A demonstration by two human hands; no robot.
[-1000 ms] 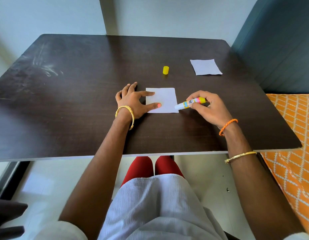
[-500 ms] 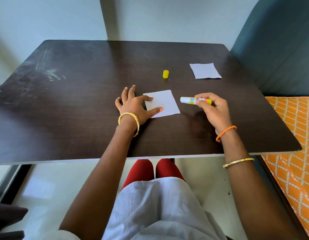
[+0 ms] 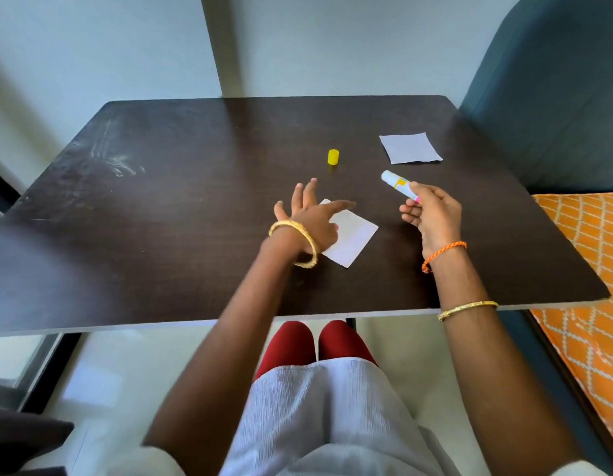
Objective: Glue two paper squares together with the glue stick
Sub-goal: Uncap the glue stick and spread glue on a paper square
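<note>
A white paper square (image 3: 353, 237) lies turned like a diamond near the middle of the dark table (image 3: 160, 218). My left hand (image 3: 310, 216) hovers over its left part with fingers spread, holding nothing. My right hand (image 3: 432, 214) is raised to the right of it and grips the uncapped glue stick (image 3: 397, 184), whose white end points up and left. A second paper square (image 3: 409, 148) lies flat at the far right. The yellow cap (image 3: 333, 157) stands upright between the two squares.
A dark teal upholstered chair back (image 3: 556, 97) rises beside the table's right edge. An orange patterned cushion (image 3: 586, 269) lies at the right. The wall stands right behind the table's far edge.
My right hand lifted the glue stick off the near square and swung its tip up toward the back. My left hand rose with fingers spread, and the near square turned to a diamond angle.
</note>
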